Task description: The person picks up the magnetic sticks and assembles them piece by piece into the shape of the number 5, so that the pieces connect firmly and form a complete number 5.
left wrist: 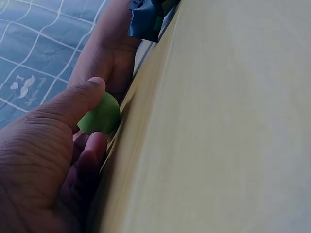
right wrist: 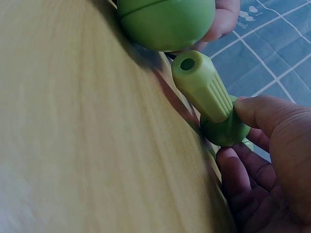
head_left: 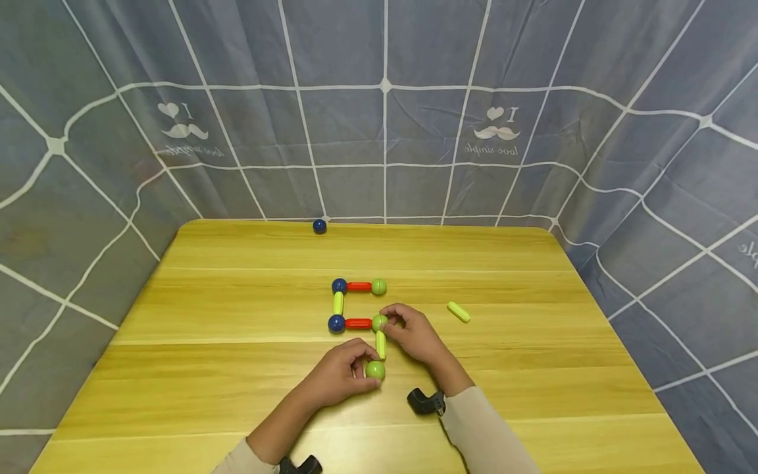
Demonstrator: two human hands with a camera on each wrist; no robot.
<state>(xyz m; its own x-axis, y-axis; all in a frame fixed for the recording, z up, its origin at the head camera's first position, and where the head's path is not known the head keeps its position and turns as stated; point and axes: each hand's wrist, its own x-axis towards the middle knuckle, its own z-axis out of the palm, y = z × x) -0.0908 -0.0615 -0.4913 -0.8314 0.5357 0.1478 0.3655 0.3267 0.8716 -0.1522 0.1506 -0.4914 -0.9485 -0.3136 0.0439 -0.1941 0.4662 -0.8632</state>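
Observation:
My left hand (head_left: 341,372) pinches a green ball (head_left: 376,371) between thumb and fingers, low over the wooden table. My right hand (head_left: 414,332) grips another green ball (head_left: 379,322), from which a yellow-green stick (head_left: 381,345) points toward the left hand's ball. In the right wrist view the stick's free end (right wrist: 188,63) stands just short of the nearer ball (right wrist: 165,24). A red stick (head_left: 358,324) joins the right hand's ball to a blue ball (head_left: 336,323). From there a yellow-green stick (head_left: 338,303) runs to a second blue ball (head_left: 339,286), followed by a red stick (head_left: 359,286) and a green ball (head_left: 379,286).
One loose yellow-green stick (head_left: 458,311) lies to the right of my right hand. At the far edge of the wooden table (head_left: 237,263) sits a single blue ball (head_left: 320,226). A grey checked curtain (head_left: 414,131) hangs behind the table and along both sides.

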